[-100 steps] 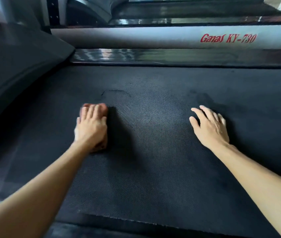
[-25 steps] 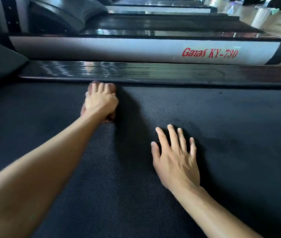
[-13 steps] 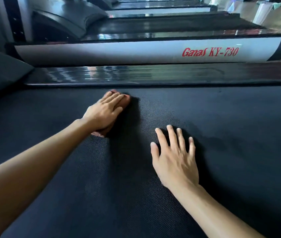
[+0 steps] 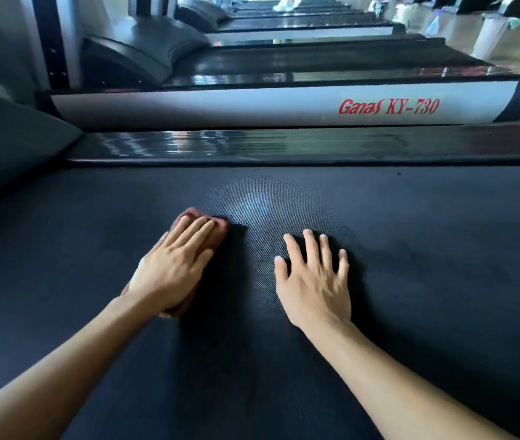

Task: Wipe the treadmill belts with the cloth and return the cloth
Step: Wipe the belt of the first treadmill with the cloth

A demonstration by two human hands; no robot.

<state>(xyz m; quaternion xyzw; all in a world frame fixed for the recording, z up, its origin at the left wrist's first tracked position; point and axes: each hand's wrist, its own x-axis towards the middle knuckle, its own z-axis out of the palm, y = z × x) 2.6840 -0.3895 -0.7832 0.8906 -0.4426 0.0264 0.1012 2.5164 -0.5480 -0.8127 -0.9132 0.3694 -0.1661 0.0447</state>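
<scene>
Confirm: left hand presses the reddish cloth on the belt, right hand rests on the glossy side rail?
Not quite. The head view shows the right hand flat on the belt, short of the glossy side rail. The left hand does press the reddish cloth on the belt.

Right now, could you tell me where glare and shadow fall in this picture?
Head view: glare streaks the glossy side rail; a pale sheen lies on the treadmill belt beyond the cloth; left hand and right hand cast dark shadows rightward.
</scene>
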